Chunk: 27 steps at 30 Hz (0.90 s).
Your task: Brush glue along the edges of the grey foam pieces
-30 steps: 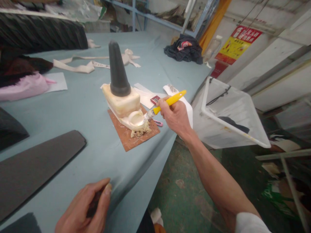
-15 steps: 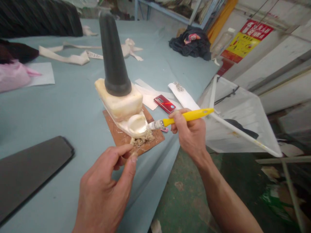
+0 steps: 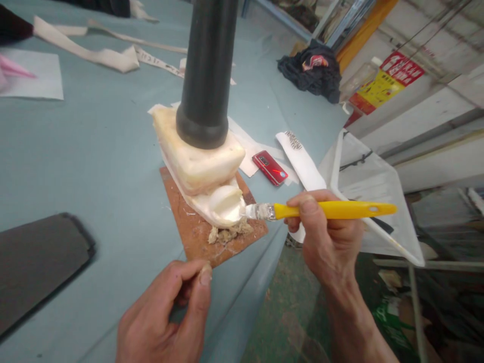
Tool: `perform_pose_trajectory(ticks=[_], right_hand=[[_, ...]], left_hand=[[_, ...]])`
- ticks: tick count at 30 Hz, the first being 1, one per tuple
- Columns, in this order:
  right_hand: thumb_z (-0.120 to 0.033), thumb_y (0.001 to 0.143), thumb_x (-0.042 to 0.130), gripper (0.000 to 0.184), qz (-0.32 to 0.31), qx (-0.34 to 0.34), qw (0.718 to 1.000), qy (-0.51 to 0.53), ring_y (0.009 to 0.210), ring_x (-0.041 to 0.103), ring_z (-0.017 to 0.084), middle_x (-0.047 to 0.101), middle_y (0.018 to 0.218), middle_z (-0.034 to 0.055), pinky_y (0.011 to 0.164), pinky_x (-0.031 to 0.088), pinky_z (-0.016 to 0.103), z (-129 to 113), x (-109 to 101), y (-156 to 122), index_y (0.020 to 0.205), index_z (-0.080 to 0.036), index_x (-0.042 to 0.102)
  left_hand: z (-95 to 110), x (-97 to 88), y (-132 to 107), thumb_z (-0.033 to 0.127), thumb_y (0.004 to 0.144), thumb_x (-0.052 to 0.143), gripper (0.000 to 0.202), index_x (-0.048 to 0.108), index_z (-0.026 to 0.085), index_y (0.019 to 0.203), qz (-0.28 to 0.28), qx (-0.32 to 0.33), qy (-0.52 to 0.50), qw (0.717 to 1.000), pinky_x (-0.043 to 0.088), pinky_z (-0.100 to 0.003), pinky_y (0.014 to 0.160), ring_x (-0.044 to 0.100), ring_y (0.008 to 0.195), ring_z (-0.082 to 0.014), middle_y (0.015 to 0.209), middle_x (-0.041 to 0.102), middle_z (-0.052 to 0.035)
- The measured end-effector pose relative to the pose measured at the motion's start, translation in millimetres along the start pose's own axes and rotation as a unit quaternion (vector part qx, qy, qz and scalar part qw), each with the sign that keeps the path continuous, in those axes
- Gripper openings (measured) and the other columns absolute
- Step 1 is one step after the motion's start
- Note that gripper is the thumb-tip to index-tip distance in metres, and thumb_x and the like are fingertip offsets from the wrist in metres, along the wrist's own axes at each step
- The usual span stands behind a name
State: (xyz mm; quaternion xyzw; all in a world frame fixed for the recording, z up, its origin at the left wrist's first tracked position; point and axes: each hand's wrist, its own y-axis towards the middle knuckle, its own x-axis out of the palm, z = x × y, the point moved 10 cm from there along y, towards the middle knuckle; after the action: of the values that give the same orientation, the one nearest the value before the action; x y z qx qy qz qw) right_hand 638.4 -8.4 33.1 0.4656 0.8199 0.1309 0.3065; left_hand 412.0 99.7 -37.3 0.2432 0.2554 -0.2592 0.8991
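My right hand [image 3: 328,237] grips the yellow handle of a paintbrush [image 3: 333,209]. The brush's whitish bristles reach the round mouth of an off-white plastic container [image 3: 200,161], which has a pale, wet-looking substance inside. A thick black cylinder [image 3: 206,75] stands on top of this container. Under it lies a brown board [image 3: 177,206], with beige crusty clumps [image 3: 229,233] gathered below the mouth. My left hand [image 3: 170,307] is at the board's near corner, thumb and forefinger pinched together; whatever they hold, if anything, is too small to make out.
A blue-grey sheet covers the table [image 3: 113,151]. A dark grey flat piece [image 3: 45,267] lies at left. Beyond the brush are a red phone-like object [image 3: 269,168] and a white strip [image 3: 302,161]. Dark cloth [image 3: 312,70] lies farther back; a white bin [image 3: 370,176] stands off the right edge.
The view has shifted closer to the container. My left hand has drawn back from the clumps toward the near side, still pinched. The brush tip stays at the container's mouth.
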Motion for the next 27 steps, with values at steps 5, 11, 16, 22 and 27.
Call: perform_pose_trajectory(ticks=[5, 11, 16, 22, 27], right_hand=[[-0.035, 0.103, 0.065, 0.029, 0.028, -0.008, 0.998, -0.059, 0.046, 0.056, 0.01, 0.059, 0.054, -0.0051, 0.045, 0.046, 0.021, -3.8, -14.7, 3.5, 0.08, -0.02, 0.075], [-0.038, 0.104, 0.065, 0.029, 0.052, -0.04, 0.997, -0.027, 0.047, 0.056, 0.01, 0.06, 0.058, -0.0044, 0.046, 0.047, 0.023, -14.0, -6.5, 9.6, 0.082, -0.02, 0.074], [-0.031, 0.104, 0.065, 0.022, -0.027, -0.088, 0.992, -0.082, 0.052, 0.058, 0.01, 0.063, 0.062, -0.0048, 0.052, 0.048, 0.024, -25.6, 17.7, 15.6, 0.087, -0.022, 0.074], [-0.024, 0.101, 0.063, 0.019, -0.065, -0.104, 0.982, -0.144, 0.053, 0.058, 0.008, 0.064, 0.063, -0.0061, 0.051, 0.043, 0.022, -29.4, 19.1, 23.5, 0.084, -0.021, 0.072], [-0.023, 0.1, 0.064, 0.02, -0.066, -0.085, 0.986, -0.126, 0.049, 0.054, 0.007, 0.061, 0.059, -0.0073, 0.047, 0.041, 0.021, -30.4, 16.1, 22.4, 0.081, -0.021, 0.072]], left_hand=[[2.1, 3.2, 0.8, 0.034, 0.108, 0.056, 0.011, 0.064, 0.03, 0.101, 0.011, 0.007, -0.007, 1.0, 0.052, -0.015, 0.061, 0.067, 0.06, -0.0075, 0.078, 0.071, 0.0099], [2.4, 4.7, 2.6, 0.032, 0.108, 0.055, 0.011, 0.063, 0.03, 0.101, 0.02, 0.009, -0.015, 1.0, 0.051, -0.015, 0.062, 0.06, 0.055, -0.0063, 0.075, 0.066, 0.0106], [1.1, 7.0, 2.3, 0.032, 0.107, 0.056, 0.009, 0.063, 0.029, 0.102, 0.005, 0.009, -0.026, 1.0, 0.052, -0.015, 0.064, 0.062, 0.057, -0.0066, 0.076, 0.067, 0.0103], [-0.5, 7.8, 0.7, 0.034, 0.107, 0.057, 0.012, 0.065, 0.029, 0.101, -0.019, 0.006, -0.019, 1.0, 0.054, -0.016, 0.065, 0.064, 0.058, -0.0077, 0.075, 0.067, 0.0096], [-2.3, 7.4, 0.3, 0.034, 0.106, 0.059, 0.013, 0.067, 0.027, 0.099, -0.011, 0.005, -0.016, 1.0, 0.053, -0.017, 0.063, 0.065, 0.06, -0.0089, 0.075, 0.068, 0.0086]])
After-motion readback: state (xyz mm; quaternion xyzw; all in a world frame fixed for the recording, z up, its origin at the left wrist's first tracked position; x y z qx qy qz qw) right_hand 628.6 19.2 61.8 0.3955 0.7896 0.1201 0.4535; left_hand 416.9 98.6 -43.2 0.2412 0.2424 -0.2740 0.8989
